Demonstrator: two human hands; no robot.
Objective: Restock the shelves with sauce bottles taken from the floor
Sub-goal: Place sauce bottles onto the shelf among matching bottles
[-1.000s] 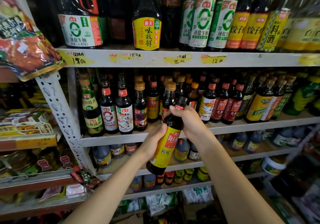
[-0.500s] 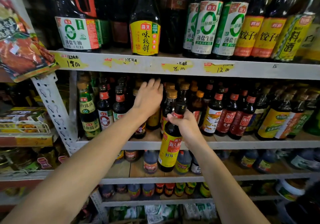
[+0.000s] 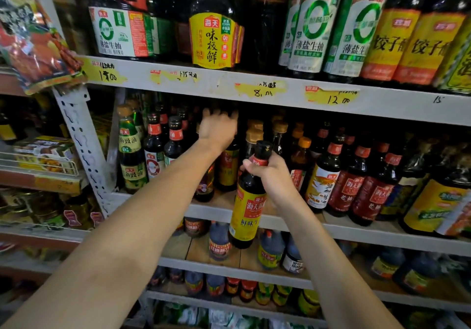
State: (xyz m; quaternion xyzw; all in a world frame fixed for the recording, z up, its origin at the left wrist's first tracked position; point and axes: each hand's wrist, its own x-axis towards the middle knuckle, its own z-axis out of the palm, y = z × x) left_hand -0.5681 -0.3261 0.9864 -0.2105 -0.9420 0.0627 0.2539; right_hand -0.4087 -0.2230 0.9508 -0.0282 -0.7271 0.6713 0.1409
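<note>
Sauce bottle [image 3: 248, 211] first: it's the dark one with the yellow label and black cap. You've got it in the air right in front of the middle shelf [image 3: 369, 232], roughly upright. Its bottom hangs below that shelf's front edge, so it isn't resting on anything. Your right hand [image 3: 270, 176] is wrapped round the neck just under the cap, fingers curled tight on it.

A bit further in, your left hand [image 3: 218, 130] is reaching over the bottle tops on the middle shelf, just beneath the top shelf [image 3: 280, 74]. It's blurry and the fingers point off into the dark at the back. Honestly can't tell if it's holding anything or just spread out.

Around it the shelf is packed. The gold-capped bottles [image 3: 254, 135] are just right of that hand and the green-label bottle [image 3: 131, 160] stands at the left end. The red-label bottles [image 3: 351, 186] are lined up to the right of your right hand.

Below, the lower shelf [image 3: 178, 261] has small squat bottles [image 3: 219, 242], a few of them straight under the one you're holding.

Up top are the big bottles [image 3: 214, 35], with yellow price tags [image 3: 260, 90] stuck along that shelf's edge. A snack bag [image 3: 33, 43] hangs at the far left.
</note>
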